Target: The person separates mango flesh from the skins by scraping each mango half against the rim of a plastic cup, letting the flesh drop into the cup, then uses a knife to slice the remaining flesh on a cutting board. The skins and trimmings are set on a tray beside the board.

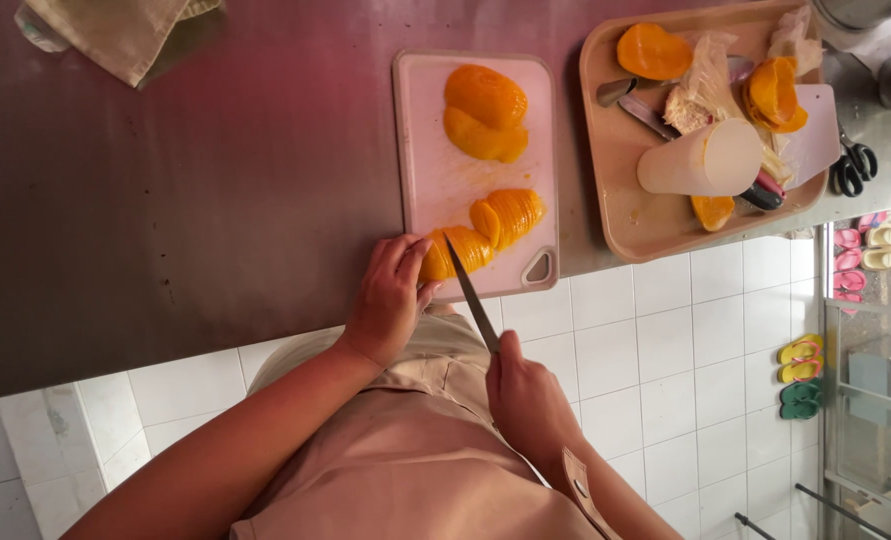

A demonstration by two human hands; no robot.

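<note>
head view: the left hand (390, 295) has its fingers (412, 255) curled down over a sliced orange fruit half (455, 254), pinning it at the near corner of a pale pink plastic cutting board (435, 180). the right hand (527, 400) has its fingers clenched round the handle of a slim steel knife (470, 293), whose blade tip rests against the fruit just beside the left fingertips. next along the board lies a fanned row of orange slices (508, 215), touching the held piece, and farther off two uncut orange fruit halves (483, 112) stacked against each other. the board sits on a dark reddish metal desk (215, 200), near its edge. beside the board is a tan rectangular tray (615, 215) carrying a white plastic cup on its side (700, 160), orange peels (773, 95) and another fruit piece (653, 50). black-handled scissors (852, 165) lie past the tray. a folded beige cloth (125, 30) rests at the far corner of the desk. white floor tiles (685, 370) show below, with coloured sandals (800, 375) on them
</note>
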